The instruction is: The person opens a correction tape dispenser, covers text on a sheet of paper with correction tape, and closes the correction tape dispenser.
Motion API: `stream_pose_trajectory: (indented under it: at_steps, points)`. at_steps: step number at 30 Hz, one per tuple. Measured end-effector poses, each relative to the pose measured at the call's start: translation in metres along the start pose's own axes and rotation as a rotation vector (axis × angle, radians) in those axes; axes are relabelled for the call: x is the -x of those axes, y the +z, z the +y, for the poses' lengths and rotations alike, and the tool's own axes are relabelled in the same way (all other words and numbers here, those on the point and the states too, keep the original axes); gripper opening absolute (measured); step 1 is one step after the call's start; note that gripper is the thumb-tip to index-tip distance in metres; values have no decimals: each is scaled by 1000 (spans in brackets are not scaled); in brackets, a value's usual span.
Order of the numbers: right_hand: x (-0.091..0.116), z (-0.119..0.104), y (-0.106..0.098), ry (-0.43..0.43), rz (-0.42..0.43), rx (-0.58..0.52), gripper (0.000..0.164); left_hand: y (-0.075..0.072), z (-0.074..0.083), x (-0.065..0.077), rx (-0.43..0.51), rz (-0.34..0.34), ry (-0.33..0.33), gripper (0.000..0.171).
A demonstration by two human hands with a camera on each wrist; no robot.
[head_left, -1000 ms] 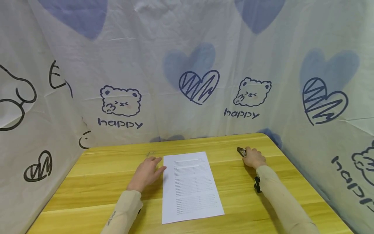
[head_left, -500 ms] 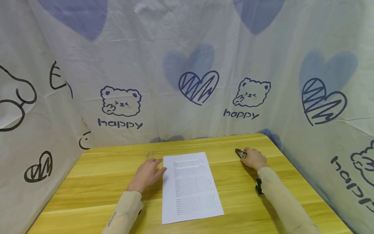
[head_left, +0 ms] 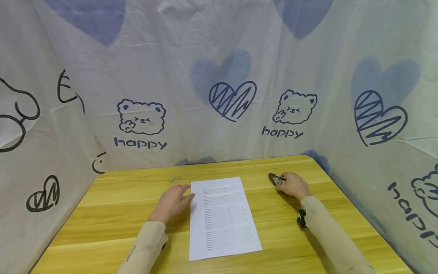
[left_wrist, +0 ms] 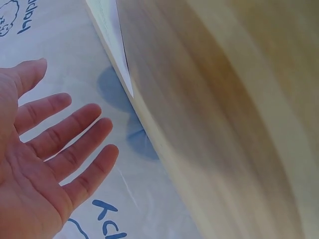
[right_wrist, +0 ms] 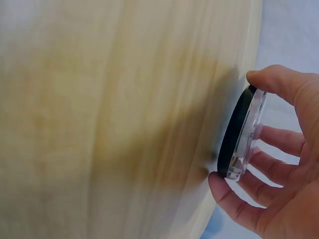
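Note:
A printed sheet of paper lies flat on the wooden table, its lines running across most of the page. My left hand is at the sheet's upper left edge, thumb and forefinger tips right by the paper; in the left wrist view its fingers are spread and relaxed, holding nothing. To the right of the sheet, my right hand grips a correction tape with a black body and clear casing. The right wrist view shows the correction tape on edge between thumb and fingers, close over the table.
Faint marks show on the tabletop beyond the left hand. A white curtain with hearts and bear drawings hangs behind the table and along both sides. A black strap is on the right wrist.
My right hand has moved a little to the left with the correction tape, closer to the sheet. The left hand and the paper have stayed in place.

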State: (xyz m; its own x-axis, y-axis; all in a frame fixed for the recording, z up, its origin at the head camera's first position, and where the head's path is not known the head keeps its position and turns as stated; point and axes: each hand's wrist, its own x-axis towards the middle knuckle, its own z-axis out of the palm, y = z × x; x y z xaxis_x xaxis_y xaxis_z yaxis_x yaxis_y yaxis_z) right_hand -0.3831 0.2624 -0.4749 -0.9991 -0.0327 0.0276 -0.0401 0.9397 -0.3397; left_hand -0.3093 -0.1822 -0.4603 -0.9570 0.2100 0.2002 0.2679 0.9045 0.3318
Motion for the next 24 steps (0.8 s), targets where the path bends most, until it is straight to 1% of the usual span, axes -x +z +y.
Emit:
stream_pose_trajectory:
  at_steps: [4,6,9,13,17,20,24]
  points:
    - [0,-6,2,-42,20,-22,69,-1,0,-1,13,-1,-16,42]
    - [-1,-11,4,-76,35,-43,68,-1,-1,-1,18,-6,-24,40]
    - [-2,-21,7,-123,51,-72,65,-2,0,-2,29,-5,-28,37]
    - [-3,-37,11,-166,70,-101,63,-2,1,-3,47,13,-22,32]
    - [-3,-48,14,-182,81,-136,64,-2,2,-4,74,24,-35,27]
    - [-1,-54,16,-178,76,-167,64,-3,2,-5,91,25,-46,26]
    - [2,-60,18,-174,64,-230,63,-4,1,-5,97,34,-38,26]
